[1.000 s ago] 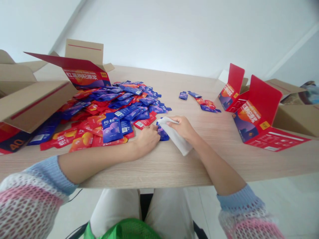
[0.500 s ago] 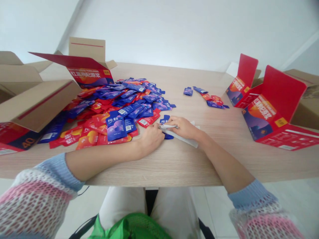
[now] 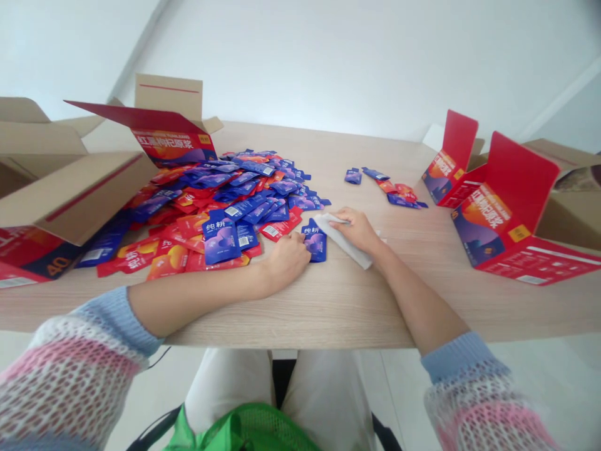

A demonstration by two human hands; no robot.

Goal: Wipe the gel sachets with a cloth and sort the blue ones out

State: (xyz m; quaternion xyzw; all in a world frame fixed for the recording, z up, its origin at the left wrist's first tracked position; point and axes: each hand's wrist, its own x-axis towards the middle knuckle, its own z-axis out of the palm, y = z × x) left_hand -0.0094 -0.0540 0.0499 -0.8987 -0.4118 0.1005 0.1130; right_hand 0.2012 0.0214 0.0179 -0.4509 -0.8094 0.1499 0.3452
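A blue pouch (image 3: 315, 243) lies flat on the table in front of me, its printed face up. My left hand (image 3: 287, 258) rests on the table with curled fingers, gripping the left edge of that pouch. Just to the right, my right hand (image 3: 357, 230) is closed around a folded white tissue (image 3: 345, 243), which trails down toward the table. The tissue's upper end is at the pouch's top right corner. Beside my left hand spreads a big heap of blue and red pouches (image 3: 235, 197).
Open cardboard boxes (image 3: 75, 194) stand on the left, one red printed box (image 3: 176, 147) behind the heap. On the right are two open red boxes (image 3: 504, 216). Several loose pouches (image 3: 404, 193) lie toward the back right of the wooden table (image 3: 300, 319).
My right hand has moved up and slightly right with the tissue, off the pouch's middle, so its face now shows. My left hand stays at the pouch's left edge.
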